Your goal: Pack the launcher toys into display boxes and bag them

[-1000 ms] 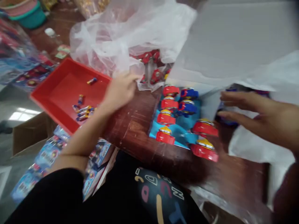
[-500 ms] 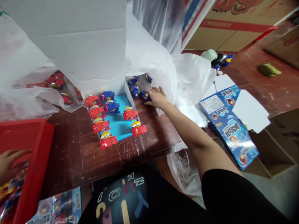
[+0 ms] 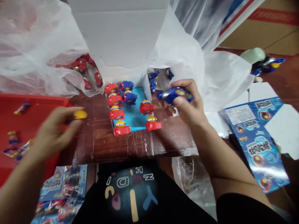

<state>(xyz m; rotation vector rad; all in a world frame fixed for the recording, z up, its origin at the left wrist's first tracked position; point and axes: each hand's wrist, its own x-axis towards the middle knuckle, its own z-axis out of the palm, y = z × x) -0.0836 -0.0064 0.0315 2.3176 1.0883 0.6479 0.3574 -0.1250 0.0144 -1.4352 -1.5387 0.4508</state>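
Note:
My left hand (image 3: 62,129) is closed on a small yellow piece (image 3: 80,114), between the red bin and the open box. In my right hand (image 3: 190,104) is a blue toy (image 3: 175,94), gripped between thumb and fingers to the right of the box. The white box with a blue inside (image 3: 139,93) stands on the table. Red toys (image 3: 117,113) line its left side, two blue toys (image 3: 129,97) sit beside them, and two more red toys (image 3: 153,123) are at its right edge.
The red bin (image 3: 35,100) with small packets is at the left. White bags hold red toys (image 3: 80,63) and blue toys (image 3: 153,84) behind. A printed blue carton (image 3: 259,146) lies right. Packaged toys (image 3: 67,186) are below the table edge.
My right hand has lifted a blue toy out of the bag opening. My left hand has come out of the red bin with a yellow piece. The view has shifted left.

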